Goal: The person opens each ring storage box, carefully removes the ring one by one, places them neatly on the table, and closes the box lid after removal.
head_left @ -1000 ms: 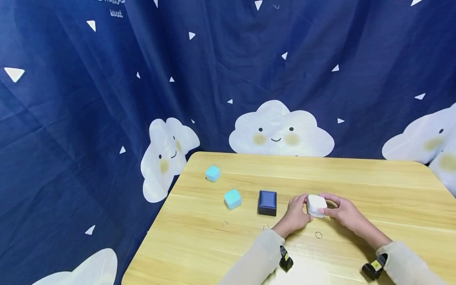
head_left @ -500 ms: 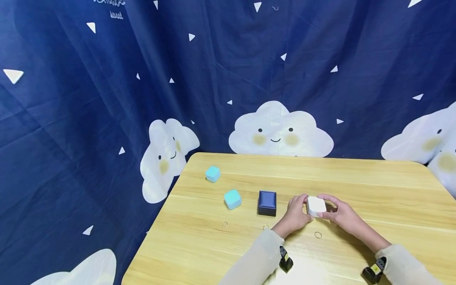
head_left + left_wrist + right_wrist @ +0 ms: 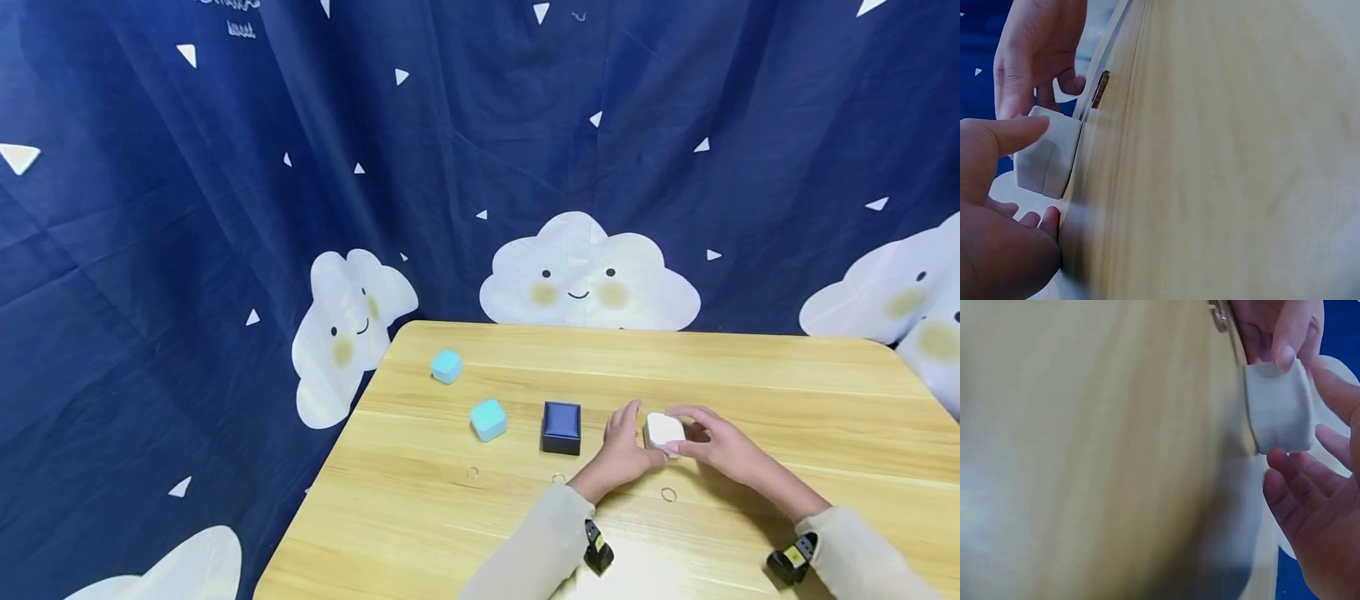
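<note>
A small white ring box (image 3: 663,429) with rounded corners stands on the wooden table between both hands. My right hand (image 3: 722,446) holds it from the right, thumb at the front and index finger behind. My left hand (image 3: 621,451) is on its left side; the thumb touches the front corner while the other fingers stand spread off the box. In the left wrist view, a faint seam runs across the box (image 3: 1047,153). A thin ring (image 3: 669,494) lies on the table just in front of it. The right wrist view shows the left thumb on the box (image 3: 1280,409).
A navy ring box (image 3: 562,427) stands left of the hands. Two light blue boxes, one nearer (image 3: 488,419) and one farther (image 3: 447,366), are farther left. Thin rings lie in front, one by the left wrist (image 3: 558,478) and another (image 3: 472,472) farther left. A blue curtain (image 3: 450,167) hangs behind.
The left hand's fingers have come away from the white ring box and straightened, leaving the thumb at its corner. The right hand stays at the box, its fingers slightly shifted.
</note>
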The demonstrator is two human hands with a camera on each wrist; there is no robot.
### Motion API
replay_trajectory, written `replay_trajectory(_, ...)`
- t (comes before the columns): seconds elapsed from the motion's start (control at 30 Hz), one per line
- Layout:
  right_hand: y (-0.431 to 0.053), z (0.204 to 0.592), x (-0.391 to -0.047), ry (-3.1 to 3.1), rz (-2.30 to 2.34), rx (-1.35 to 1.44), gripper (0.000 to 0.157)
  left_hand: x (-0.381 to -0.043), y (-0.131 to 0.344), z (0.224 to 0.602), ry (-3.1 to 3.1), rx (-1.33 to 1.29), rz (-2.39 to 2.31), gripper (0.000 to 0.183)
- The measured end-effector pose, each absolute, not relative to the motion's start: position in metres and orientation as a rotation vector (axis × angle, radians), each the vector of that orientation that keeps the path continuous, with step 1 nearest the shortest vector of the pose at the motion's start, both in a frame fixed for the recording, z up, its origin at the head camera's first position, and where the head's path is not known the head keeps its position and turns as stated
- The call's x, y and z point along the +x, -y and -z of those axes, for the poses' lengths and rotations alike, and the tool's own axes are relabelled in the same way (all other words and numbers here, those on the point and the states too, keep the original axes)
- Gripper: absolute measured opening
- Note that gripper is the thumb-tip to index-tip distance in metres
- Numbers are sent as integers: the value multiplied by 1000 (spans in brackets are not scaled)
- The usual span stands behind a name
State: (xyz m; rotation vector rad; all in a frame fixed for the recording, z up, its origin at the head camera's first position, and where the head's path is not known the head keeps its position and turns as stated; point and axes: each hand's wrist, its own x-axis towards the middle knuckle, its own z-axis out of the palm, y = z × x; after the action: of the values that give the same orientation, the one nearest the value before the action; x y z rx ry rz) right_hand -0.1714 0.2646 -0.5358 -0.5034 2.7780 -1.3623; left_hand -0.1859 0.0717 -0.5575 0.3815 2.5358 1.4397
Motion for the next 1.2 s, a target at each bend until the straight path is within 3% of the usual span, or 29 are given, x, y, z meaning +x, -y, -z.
replay_trajectory(0.63, -233, 501, -199, -2807, 1367, -582, 49, -200, -58, 517, -2590, 406, -1519, 91)
replay_trajectory(1.2, -187, 478, -235, -2730, 1521, -616, 51, -216, -12, 495, -2607, 423, -1613, 91)
